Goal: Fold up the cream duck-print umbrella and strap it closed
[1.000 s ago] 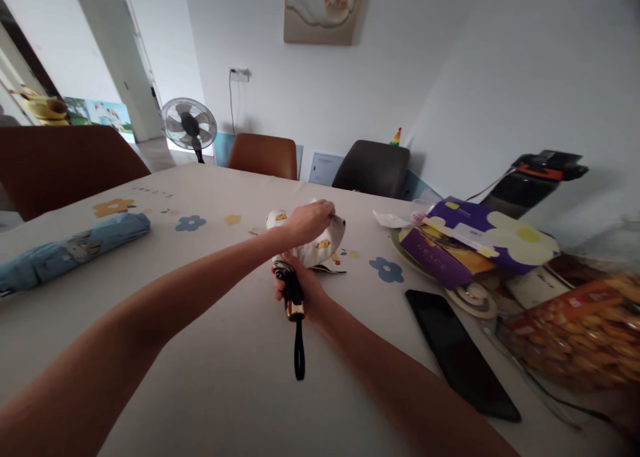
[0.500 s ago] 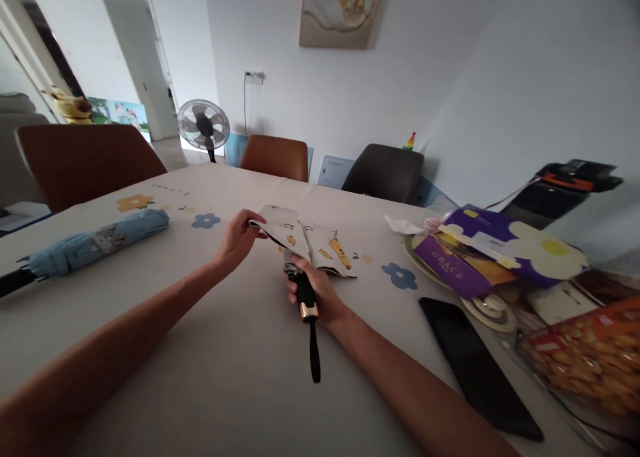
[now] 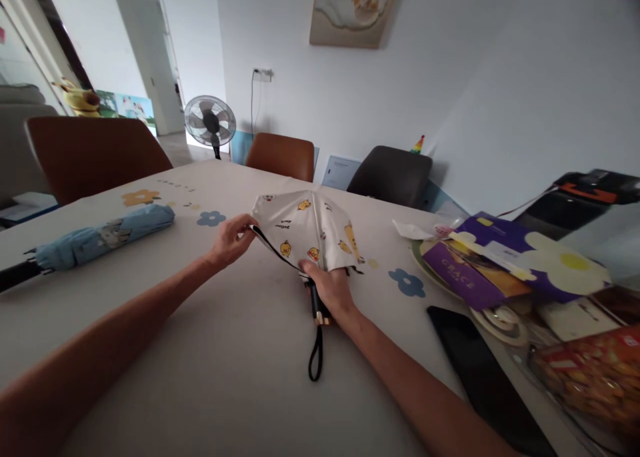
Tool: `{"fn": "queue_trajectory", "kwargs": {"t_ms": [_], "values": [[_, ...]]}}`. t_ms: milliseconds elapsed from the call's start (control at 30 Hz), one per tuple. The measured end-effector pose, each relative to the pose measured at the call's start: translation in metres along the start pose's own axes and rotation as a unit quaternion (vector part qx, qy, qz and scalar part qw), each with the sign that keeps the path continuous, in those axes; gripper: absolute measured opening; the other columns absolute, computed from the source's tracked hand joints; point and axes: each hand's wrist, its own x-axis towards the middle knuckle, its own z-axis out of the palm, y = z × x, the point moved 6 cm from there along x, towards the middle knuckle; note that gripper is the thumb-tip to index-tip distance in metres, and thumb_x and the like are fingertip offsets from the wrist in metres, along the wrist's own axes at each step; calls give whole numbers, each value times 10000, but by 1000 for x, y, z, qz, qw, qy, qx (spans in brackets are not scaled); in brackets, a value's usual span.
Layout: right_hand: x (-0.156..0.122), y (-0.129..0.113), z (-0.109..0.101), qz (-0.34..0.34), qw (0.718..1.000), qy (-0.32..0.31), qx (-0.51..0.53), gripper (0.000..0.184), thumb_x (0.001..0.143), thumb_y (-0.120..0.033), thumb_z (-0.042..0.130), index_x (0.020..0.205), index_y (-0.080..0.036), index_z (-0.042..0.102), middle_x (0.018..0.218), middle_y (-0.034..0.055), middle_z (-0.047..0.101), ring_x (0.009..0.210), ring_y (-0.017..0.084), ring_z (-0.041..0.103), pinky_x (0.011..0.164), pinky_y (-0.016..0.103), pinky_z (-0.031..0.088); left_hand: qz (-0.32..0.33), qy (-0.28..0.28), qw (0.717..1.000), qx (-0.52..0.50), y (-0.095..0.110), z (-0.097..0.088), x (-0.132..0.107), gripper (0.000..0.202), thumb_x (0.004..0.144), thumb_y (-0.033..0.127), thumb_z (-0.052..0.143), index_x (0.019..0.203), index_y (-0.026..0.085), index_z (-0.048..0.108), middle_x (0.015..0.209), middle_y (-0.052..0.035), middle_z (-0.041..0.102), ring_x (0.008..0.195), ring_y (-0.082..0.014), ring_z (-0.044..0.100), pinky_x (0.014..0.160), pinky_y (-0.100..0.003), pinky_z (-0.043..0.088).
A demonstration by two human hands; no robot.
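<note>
A small folding umbrella [image 3: 306,227] with white fabric printed with yellow ducks lies on the table in front of me. My right hand [image 3: 330,290] is closed round its black handle, whose wrist loop [image 3: 315,362] trails toward me. My left hand [image 3: 231,239] pinches the black-trimmed edge of the fabric at its left side and holds it spread out. The canopy fans partly open between the two hands.
A folded blue umbrella [image 3: 100,237] lies at the left of the flowered tablecloth [image 3: 210,350]. A black phone [image 3: 480,370], a purple box [image 3: 480,270] on a plate and snack packets [image 3: 590,370] crowd the right. Brown chairs [image 3: 95,163] and a fan [image 3: 210,122] stand behind.
My left hand left the top of the bunched fabric, took its left edge and pulled it outward. The canopy has spread from a bundle into a fan. My right hand stays on the handle.
</note>
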Motion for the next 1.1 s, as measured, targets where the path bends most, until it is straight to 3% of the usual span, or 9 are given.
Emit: {"fn": "queue_trajectory", "kwargs": {"t_ms": [133,267,367,467,567,700,900,1000,1100], "values": [[-1,-16,-14,-133,985,98,-48,340,596,-229,706,916,-200,595,695,8,633,770,203,625,632,272,514,-56,67,996,9,-26,-3,8,213,603,57,451,651,184,615,709,-6,628,716,-129,556,704,-229,405],[-7,-24,-13,-175,971,126,-102,443,563,-236,734,985,-206,604,928,34,658,969,218,583,875,321,454,-88,131,987,-2,-26,-3,8,178,660,114,465,778,186,578,776,-25,610,755,-153,559,713,-274,429],[-8,-24,-9,-168,973,108,-114,427,583,-244,721,993,-202,611,999,46,650,994,216,579,868,315,460,-57,98,994,-9,0,11,3,185,661,107,496,797,200,578,834,-18,618,809,-151,568,781,-278,435],[-10,-21,-3,-155,972,95,-148,321,626,-285,693,921,-179,626,978,68,656,988,228,586,848,330,471,-29,3,999,-31,25,39,-3,224,707,133,505,888,215,609,986,-31,622,905,-164,564,863,-296,417],[-13,-23,4,-172,963,88,-186,373,649,-321,678,982,-163,616,1023,89,645,1035,245,566,919,373,421,-124,-29,985,-117,24,68,-6,376,716,216,585,1089,206,548,1267,-75,500,1114,-219,483,948,-331,375],[-20,-27,12,-194,957,71,-203,454,670,-320,661,1093,-170,591,1022,78,648,1012,241,578,964,387,375,-240,-26,950,-197,13,96,-8,510,710,342,637,1167,191,468,1192,-106,559,1093,-248,512,927,-369,407],[-23,-28,15,-195,952,71,-227,439,672,-301,655,1087,-169,599,980,82,656,1073,265,535,1013,424,308,-332,-106,889,-298,10,113,-13,402,694,432,642,931,110,600,913,-159,671,817,-259,644,717,-373,530],[-27,-36,19,-241,938,66,-240,421,672,-294,652,1077,-190,600,997,69,652,1136,261,494,1051,430,257,-363,-158,816,-421,14,119,-17,388,716,418,619,961,117,614,863,-132,688,792,-250,656,736,-382,537],[-31,-41,22,-252,937,56,-235,408,681,-303,644,1072,-197,592,974,57,654,1132,252,503,1040,423,295,-386,-162,734,-535,21,122,-19,381,708,373,637,996,126,612,812,-99,697,781,-245,660,769,-389,535]]}}
